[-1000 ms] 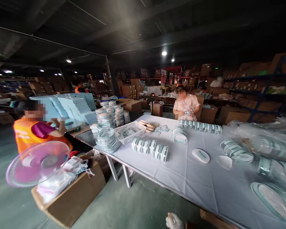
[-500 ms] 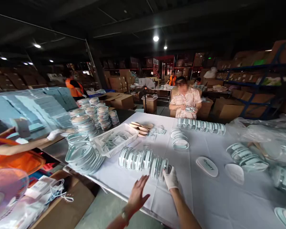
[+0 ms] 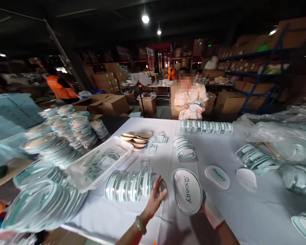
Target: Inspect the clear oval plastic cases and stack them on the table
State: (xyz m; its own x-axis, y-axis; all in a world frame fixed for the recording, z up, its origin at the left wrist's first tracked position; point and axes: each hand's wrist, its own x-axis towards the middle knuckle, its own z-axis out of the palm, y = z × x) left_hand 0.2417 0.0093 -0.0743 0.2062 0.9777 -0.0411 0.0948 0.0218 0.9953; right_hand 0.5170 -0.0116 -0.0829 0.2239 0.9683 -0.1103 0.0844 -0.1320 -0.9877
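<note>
My right hand (image 3: 212,210), in a white glove, grips the right edge of an oval clear case with teal trim (image 3: 187,191). The case is tilted up so that its white face with "beauty" lettering shows. My left hand (image 3: 156,197) is bare, with a bangle on the wrist and its fingers spread. It is beside the right end of a row of similar cases (image 3: 124,185) standing on edge; whether it touches the last one I cannot tell. A white oval insert (image 3: 217,177) with the same lettering and a plain white insert (image 3: 246,180) lie to the right.
A white basket (image 3: 129,148) of small packets stands left, near wooden-looking oval pieces (image 3: 137,139). Stacked cases (image 3: 48,204) crowd the table's left edge. More rows of cases (image 3: 206,127) lie at the back and right, near plastic wrap (image 3: 277,131). Another person (image 3: 190,97) handles a case opposite.
The right hand has moved right, taking a case away from the row and turning its lettered face into view. My left hand has come up to the row's end. The view has shifted.
</note>
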